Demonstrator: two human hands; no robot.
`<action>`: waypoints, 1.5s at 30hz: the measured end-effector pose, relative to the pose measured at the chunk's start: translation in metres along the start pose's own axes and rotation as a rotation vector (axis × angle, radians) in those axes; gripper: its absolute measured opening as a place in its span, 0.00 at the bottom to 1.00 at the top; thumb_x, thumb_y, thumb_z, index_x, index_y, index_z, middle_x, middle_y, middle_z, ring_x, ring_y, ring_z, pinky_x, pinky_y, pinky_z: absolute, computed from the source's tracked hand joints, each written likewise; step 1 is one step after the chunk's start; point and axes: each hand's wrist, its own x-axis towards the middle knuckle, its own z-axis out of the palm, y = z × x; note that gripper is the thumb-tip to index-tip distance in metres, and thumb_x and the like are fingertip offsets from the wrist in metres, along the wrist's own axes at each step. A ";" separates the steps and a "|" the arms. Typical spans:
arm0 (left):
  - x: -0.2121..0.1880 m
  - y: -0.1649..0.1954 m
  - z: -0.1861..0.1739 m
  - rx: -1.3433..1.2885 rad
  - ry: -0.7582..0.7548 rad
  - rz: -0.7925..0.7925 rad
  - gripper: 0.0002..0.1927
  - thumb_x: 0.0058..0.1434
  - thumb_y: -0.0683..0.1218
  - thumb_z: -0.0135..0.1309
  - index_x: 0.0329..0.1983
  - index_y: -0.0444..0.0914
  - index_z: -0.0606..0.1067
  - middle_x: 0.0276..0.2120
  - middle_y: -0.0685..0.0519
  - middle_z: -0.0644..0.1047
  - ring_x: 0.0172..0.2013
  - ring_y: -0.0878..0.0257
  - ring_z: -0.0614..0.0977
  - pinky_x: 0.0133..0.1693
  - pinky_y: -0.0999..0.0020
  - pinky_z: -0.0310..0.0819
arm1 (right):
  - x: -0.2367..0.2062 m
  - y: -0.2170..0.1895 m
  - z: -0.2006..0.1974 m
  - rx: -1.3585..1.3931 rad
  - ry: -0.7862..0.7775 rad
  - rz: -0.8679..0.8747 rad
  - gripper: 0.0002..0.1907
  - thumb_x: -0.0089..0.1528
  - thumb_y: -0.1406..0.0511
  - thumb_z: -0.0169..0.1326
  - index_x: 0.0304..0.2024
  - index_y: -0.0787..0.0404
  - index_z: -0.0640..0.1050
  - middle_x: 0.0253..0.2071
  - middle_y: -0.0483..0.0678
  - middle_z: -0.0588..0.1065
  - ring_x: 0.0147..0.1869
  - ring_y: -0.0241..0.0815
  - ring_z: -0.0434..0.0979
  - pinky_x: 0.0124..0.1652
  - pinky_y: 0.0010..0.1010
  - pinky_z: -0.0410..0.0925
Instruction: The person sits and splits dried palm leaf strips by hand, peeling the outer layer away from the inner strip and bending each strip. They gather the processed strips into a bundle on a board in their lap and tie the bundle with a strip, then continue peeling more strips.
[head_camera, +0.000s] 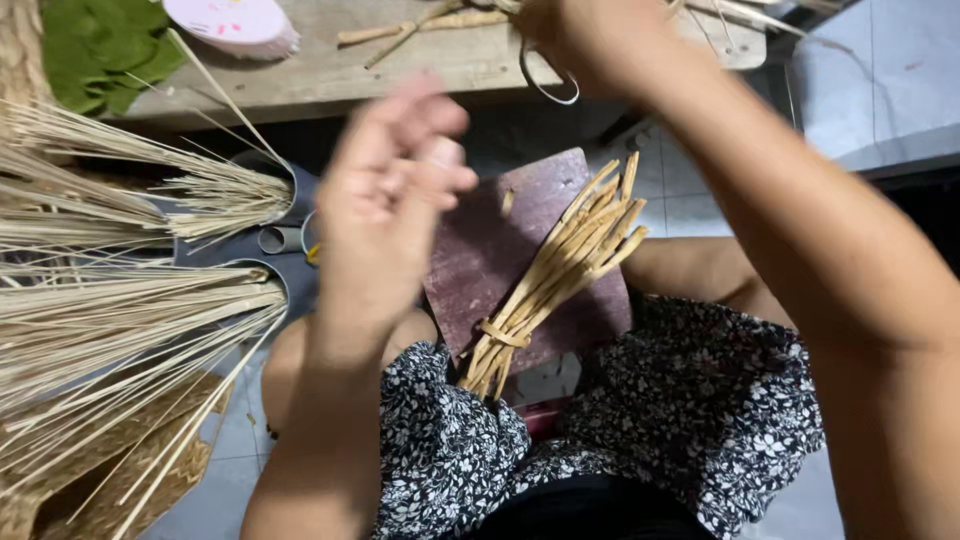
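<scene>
A bundle of flat bamboo strips (560, 270), tied near its lower end with a strip band, lies across my lap on a dark red board (480, 250). My left hand (390, 190) hovers blurred just left of the bundle, fingers loosely bent, with nothing visible in it. My right hand (575, 35) reaches to the front edge of the wooden table (330, 70) and is closed around metal scissors (548, 85), whose loop handle hangs below my fingers. The blades are hidden.
Bunches of thin pale sticks (120, 300) fan out from grey tubes (285, 240) on the left. A woven basket (130, 470) sits at bottom left. On the table lie green leaves (100, 45), a pink round object (235, 22) and loose bamboo pieces (420, 25).
</scene>
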 end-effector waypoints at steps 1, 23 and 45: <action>-0.005 -0.005 0.009 0.077 -0.065 -0.039 0.23 0.75 0.50 0.53 0.71 0.43 0.68 0.58 0.43 0.80 0.46 0.58 0.83 0.45 0.65 0.81 | -0.014 0.002 0.016 -0.020 -0.119 0.018 0.11 0.69 0.61 0.49 0.46 0.46 0.83 0.38 0.50 0.79 0.39 0.51 0.80 0.37 0.43 0.72; -0.099 -0.212 0.087 1.365 -1.054 -0.535 0.16 0.68 0.43 0.47 0.54 0.38 0.79 0.55 0.39 0.79 0.55 0.46 0.81 0.49 0.52 0.79 | -0.110 0.090 0.155 -0.254 -0.041 0.195 0.07 0.65 0.61 0.53 0.43 0.51 0.80 0.38 0.48 0.80 0.43 0.47 0.81 0.51 0.49 0.66; -0.022 -0.020 0.088 0.620 -0.065 0.397 0.13 0.63 0.40 0.61 0.49 0.36 0.73 0.46 0.46 0.79 0.42 0.50 0.84 0.42 0.58 0.79 | -0.145 -0.028 -0.050 0.684 -0.082 0.312 0.12 0.61 0.67 0.62 0.45 0.63 0.79 0.33 0.45 0.82 0.37 0.31 0.81 0.38 0.26 0.74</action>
